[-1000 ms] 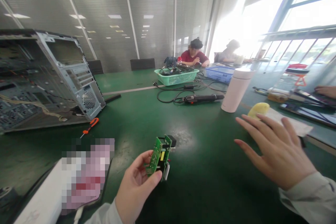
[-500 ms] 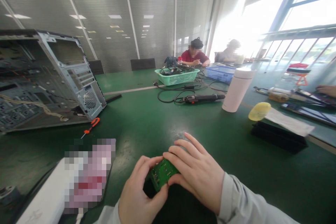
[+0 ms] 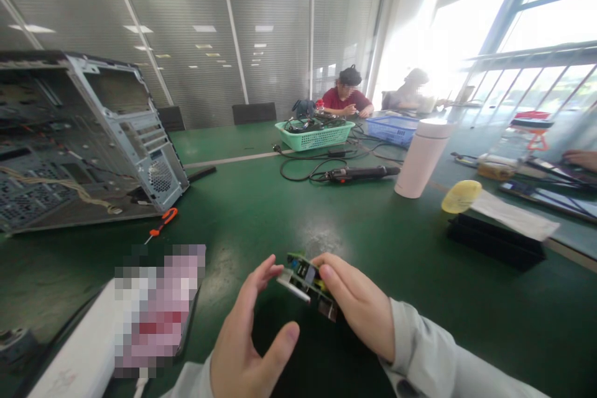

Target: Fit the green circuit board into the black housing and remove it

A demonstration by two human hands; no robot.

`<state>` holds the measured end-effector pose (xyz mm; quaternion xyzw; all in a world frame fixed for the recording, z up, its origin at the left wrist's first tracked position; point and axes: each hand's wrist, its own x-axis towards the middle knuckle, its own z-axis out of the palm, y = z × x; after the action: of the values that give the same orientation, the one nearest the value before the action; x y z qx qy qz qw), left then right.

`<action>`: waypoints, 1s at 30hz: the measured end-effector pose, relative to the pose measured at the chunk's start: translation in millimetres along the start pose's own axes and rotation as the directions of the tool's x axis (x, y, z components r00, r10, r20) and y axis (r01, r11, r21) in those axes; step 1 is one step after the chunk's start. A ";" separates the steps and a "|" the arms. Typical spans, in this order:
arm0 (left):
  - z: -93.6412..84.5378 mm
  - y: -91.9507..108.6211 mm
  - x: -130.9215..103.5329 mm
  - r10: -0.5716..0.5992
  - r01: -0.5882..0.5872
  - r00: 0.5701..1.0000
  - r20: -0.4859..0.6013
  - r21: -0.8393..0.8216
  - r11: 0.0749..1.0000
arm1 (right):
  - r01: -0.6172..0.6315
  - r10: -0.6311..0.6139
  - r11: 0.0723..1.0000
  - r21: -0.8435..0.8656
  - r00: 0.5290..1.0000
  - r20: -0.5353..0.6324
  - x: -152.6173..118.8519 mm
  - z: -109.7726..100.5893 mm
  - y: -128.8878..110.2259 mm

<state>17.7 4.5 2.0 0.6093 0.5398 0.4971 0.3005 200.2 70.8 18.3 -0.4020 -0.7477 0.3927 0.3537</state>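
A small green circuit board (image 3: 308, 277) with black, blue and yellow components and a metal plate on its near side is held tilted above the green table (image 3: 233, 211). My right hand (image 3: 357, 301) grips its right end, thumb and fingers closed on it. To the left of the board is my left hand (image 3: 254, 329), thumb spread away from the fingers; the fingertips are close to the board's left corner, and whether they touch it I cannot tell.
An open computer case (image 3: 158, 180), an orange-handled screwdriver (image 3: 163, 222) and a white box (image 3: 79, 342) are left. Farther back are a green basket (image 3: 321, 138), a black electric screwdriver (image 3: 359, 174), a pink bottle (image 3: 422, 158) and a black tray (image 3: 494, 242). People sit beyond.
The board has been turned from its flat green face to show its component side and edge. My left hand has let go and opened; my right hand has shifted its grip to the right end.
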 end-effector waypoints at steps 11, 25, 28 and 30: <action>3.8 2.4 4.1 -0.023 0.024 1.000 -0.019 0.018 1.000 | -0.693 0.385 0.118 0.712 0.692 0.610 13.1 -10.7 -8.0; 3.0 -1.8 8.5 0.039 -0.040 0.999 0.006 0.138 0.990 | -0.103 -0.185 0.745 -0.659 0.918 -0.351 -9.6 -109.6 53.6; 5.4 -1.2 8.0 0.047 -0.044 0.999 -0.016 0.141 0.989 | -0.277 -0.169 0.583 -0.764 0.878 -0.448 -22.6 -169.4 68.5; 5.7 -1.0 7.8 0.046 -0.042 0.999 -0.025 0.149 0.988 | -0.358 -0.137 0.526 -0.771 0.860 -0.492 -32.4 -205.1 77.6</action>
<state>22.1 13.2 1.4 0.6348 0.5657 0.4707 0.2357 412.4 133.1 34.2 -0.6565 -0.6965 -0.1122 0.2672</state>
